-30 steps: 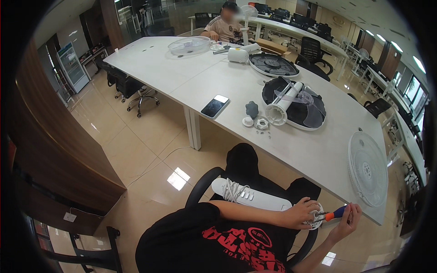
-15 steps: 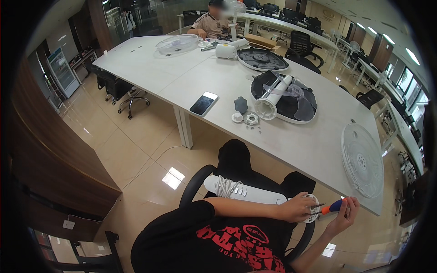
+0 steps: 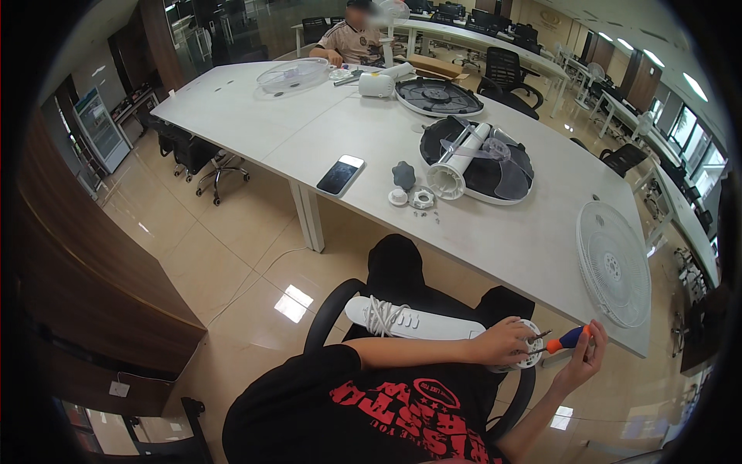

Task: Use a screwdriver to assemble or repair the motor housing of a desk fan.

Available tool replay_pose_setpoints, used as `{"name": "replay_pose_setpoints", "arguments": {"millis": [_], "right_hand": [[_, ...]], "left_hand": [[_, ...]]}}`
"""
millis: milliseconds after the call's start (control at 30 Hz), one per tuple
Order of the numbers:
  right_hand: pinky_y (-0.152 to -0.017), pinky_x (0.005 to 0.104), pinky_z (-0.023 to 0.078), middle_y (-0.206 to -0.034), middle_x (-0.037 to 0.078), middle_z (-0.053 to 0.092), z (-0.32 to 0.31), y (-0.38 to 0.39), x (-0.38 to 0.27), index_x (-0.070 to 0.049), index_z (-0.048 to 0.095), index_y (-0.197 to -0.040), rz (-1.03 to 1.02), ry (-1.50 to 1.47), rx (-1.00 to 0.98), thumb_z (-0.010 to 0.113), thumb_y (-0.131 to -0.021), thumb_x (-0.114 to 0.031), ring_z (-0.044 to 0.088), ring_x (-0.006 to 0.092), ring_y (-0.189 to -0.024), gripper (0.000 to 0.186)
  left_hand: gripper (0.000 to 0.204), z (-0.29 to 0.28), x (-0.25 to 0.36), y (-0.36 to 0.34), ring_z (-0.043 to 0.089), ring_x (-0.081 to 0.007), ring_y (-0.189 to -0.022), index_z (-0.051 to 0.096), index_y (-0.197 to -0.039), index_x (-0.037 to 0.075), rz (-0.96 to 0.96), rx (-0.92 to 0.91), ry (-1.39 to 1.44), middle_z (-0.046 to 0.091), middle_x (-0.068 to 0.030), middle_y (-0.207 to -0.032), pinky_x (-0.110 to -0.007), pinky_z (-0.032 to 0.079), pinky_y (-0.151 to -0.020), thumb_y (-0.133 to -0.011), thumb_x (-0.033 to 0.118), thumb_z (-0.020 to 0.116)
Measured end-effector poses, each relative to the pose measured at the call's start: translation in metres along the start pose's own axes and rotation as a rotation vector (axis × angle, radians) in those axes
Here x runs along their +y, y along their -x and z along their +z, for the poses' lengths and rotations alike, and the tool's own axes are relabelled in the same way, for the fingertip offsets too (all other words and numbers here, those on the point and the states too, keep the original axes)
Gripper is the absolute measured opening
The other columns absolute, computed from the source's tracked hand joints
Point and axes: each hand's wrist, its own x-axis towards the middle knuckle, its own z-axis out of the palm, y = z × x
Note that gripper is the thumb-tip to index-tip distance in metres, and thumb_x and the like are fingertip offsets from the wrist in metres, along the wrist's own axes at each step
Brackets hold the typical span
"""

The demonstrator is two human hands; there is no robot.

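Across my lap lies a white fan column (image 3: 440,326) with a row of buttons and a white cord (image 3: 384,315) wound about its left part. My left hand (image 3: 506,341) is closed around its right end, beside a round white end piece (image 3: 531,358) with a dark metal rod sticking out. In my right hand (image 3: 585,357) is a screwdriver (image 3: 570,338) with an orange and blue handle, held in the fingers. Its shaft points left into the round end; the exact spot where the tip meets it is too small to tell.
On the white table (image 3: 301,124) ahead are a phone (image 3: 341,175), a grey knob (image 3: 403,175), white rings, small screws, a black round base (image 3: 502,182) bearing a white tube and clear fan blades, and a white fan grille (image 3: 614,263). Another person (image 3: 355,39) sits at the far side.
The view has shifted slightly. My right hand and the screwdriver have moved a little left and up, and the handle has tilted slightly. Both grips stay the same.
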Motion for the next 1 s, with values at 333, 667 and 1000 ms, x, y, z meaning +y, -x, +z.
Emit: {"name": "replay_pose_setpoints", "arguments": {"millis": [333, 667, 1000], "right_hand": [[-0.084, 0.0236, 0.054, -0.133, 0.015, 0.069, -0.005, -0.003, -0.016, 0.001, 0.068, -0.126, 0.175, -0.038, -0.043, 0.062, -0.105, -0.012, 0.066, 0.0134, -0.098, 0.025], [-0.076, 0.0208, 0.051, -0.130, 0.014, 0.070, 0.002, -0.001, -0.004, 0.001, 0.068, -0.126, -0.084, 0.075, 0.005, 0.061, -0.105, -0.012, 0.066, 0.0117, -0.095, 0.025], [-0.084, 0.0273, 0.052, -0.135, 0.012, 0.065, -0.002, -0.001, -0.007, 0.003, 0.068, -0.122, 0.045, 0.006, -0.041, 0.061, -0.106, -0.010, 0.062, 0.0122, -0.098, 0.022]], "left_hand": [[0.022, 0.000, -0.003, 0.004, 0.060, -0.0339, -0.123, 0.078, -0.097, 0.006, -0.011, -0.037, -0.022, 0.066, -0.0146, -0.130, -0.054, 0.038, -0.114, -0.092, 0.027, 0.074], [0.021, 0.000, 0.000, 0.001, 0.062, -0.0309, -0.120, 0.077, -0.091, 0.005, 0.003, -0.002, -0.009, 0.068, -0.0139, -0.125, -0.053, 0.038, -0.113, -0.091, 0.026, 0.073], [0.020, 0.000, 0.001, 0.001, 0.062, -0.0310, -0.122, 0.077, -0.095, 0.005, 0.002, -0.023, 0.000, 0.067, -0.0148, -0.126, -0.055, 0.039, -0.114, -0.091, 0.024, 0.075]]}}
